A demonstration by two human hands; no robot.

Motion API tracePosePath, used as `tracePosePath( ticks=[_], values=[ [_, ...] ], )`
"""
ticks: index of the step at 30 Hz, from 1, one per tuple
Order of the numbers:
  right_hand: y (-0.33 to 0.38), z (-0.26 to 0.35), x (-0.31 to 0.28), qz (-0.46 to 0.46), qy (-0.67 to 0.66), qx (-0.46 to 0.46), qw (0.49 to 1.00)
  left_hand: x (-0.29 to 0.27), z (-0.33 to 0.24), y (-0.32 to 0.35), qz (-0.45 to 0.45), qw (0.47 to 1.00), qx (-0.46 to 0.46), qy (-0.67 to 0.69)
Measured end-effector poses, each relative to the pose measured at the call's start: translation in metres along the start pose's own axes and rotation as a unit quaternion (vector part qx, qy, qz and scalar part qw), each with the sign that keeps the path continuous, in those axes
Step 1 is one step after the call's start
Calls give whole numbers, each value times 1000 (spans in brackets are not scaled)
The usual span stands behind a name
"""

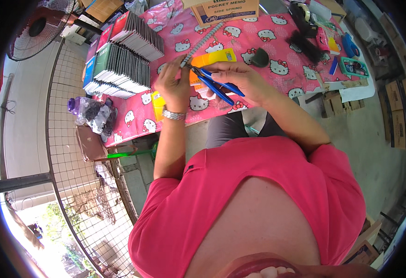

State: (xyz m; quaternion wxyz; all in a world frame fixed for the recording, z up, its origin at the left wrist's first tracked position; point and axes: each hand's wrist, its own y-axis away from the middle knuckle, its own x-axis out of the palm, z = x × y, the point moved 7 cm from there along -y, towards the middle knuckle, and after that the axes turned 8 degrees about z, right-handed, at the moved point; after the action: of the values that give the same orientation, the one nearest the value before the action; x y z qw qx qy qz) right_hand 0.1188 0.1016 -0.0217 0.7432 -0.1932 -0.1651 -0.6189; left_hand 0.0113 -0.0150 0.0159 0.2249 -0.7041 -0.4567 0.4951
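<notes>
- Our right hand (247, 81) has its fingers (221, 69) curled tight around the blue-handled pliers (214, 83), whose dark tip points left to the near end of the spiral wire binding coil (203, 42).
- Our left hand (175, 85), with a metal wristwatch (173, 114) below it, has its fingers (177, 65) pressed together, pinching that same coil end; the coil runs from there up and to the right, over the table.
- We judge the chief risk to be the pliers tip slipping off the thin wire and nicking the left fingertips, since both meet at one small spot.
- Squeezing too hard could bend the coil end out of shape; a loose pinch could let the coil swing away.
- Under the hands lies an orange-and-yellow notepad (214, 59) on the table (258, 34), which is covered with a pink cartoon-cat cloth.
- Farther left stand rows of stacked spiral notebooks (126, 58); at the far edge sits a cardboard box (226, 9), and far right lie a black brush (305, 46) and a small teal tray (353, 66).
</notes>
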Motion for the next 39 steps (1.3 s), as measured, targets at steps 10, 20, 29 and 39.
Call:
tracePosePath(
  ticks=[10,20,29,39],
  values=[
    [93,-84,-181,-272,622,13,734,-45,149,24,283,855,-214,-378],
    [134,-6,-337,-465,751,46,468,1,202,126,360,758,-329,-433],
    [139,-13,-409,-421,750,224,458,11,36,-9,258,737,85,-619],
    [100,15,-378,-372,718,100,579,75,-41,32,383,873,202,-224]
  ],
)
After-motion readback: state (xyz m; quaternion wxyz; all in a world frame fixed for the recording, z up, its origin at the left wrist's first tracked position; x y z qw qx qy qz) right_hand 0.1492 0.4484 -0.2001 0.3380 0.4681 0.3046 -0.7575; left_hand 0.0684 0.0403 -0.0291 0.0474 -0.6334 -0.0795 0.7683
